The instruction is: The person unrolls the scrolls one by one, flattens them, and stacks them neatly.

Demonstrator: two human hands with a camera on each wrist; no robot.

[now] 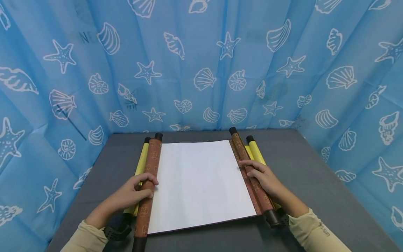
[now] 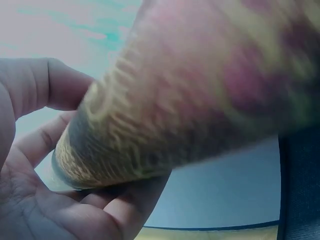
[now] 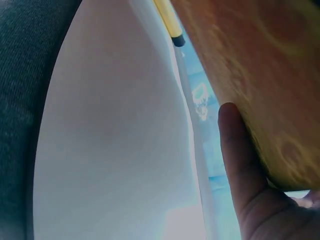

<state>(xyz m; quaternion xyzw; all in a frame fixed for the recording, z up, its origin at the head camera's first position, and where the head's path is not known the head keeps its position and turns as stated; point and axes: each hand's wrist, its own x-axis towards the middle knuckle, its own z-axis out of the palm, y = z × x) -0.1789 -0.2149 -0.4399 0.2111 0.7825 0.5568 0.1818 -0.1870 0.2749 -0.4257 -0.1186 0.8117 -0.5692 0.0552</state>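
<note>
A scroll with a bare white sheet (image 1: 201,182) lies partly unrolled between two brown patterned rolls with dark end knobs. My left hand (image 1: 133,189) grips the left roll (image 1: 152,155), fingers over its top and thumb along the near side. In the left wrist view, fingers curl around the patterned roll (image 2: 115,135). On the other side, my right hand (image 1: 266,178) holds the right roll (image 1: 240,148) from its outer side, with fingertips reaching across it. The right wrist view has the thumb (image 3: 240,155) against that roll (image 3: 250,75).
Yellow rods with black ends stick out beside the brown rolls, one at the left (image 1: 142,161) and one at the right (image 1: 259,153). Everything rests on a dark grey table (image 1: 299,161). Blue curtains (image 1: 189,70) with white shells and starfish hang behind and at both sides.
</note>
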